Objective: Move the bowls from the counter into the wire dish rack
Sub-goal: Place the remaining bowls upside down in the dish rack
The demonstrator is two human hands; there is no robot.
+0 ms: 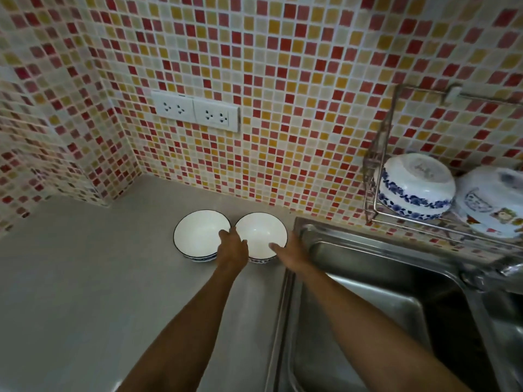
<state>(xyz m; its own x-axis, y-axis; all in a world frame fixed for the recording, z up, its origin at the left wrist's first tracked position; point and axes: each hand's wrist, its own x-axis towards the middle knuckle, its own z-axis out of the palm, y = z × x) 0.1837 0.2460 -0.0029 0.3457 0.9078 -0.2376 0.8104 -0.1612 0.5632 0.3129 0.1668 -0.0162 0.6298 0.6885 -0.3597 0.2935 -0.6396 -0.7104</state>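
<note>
White bowls (pixel 198 233) (pixel 259 232) touching on counter (pixel 85 278); left hand (pixel 232 248), right hand (pixel 291 254) grip rims; rack (pixel 373 193) at 2 o'clock.

1. Bowls on counter: 2, the left bowl (pixel 198 236) at the left hand (pixel 232 246); the right bowl (pixel 259 234) btwn both hands
2. Hands: 2, incl. the right hand (pixel 291 254)
3. Bowls in rack, up-right of hands: 2, blue-banded bowl (pixel 416 185); picture bowl (pixel 492 205)
4. Wall sockets (pixel 195 111) above hands: 2 plates
</note>
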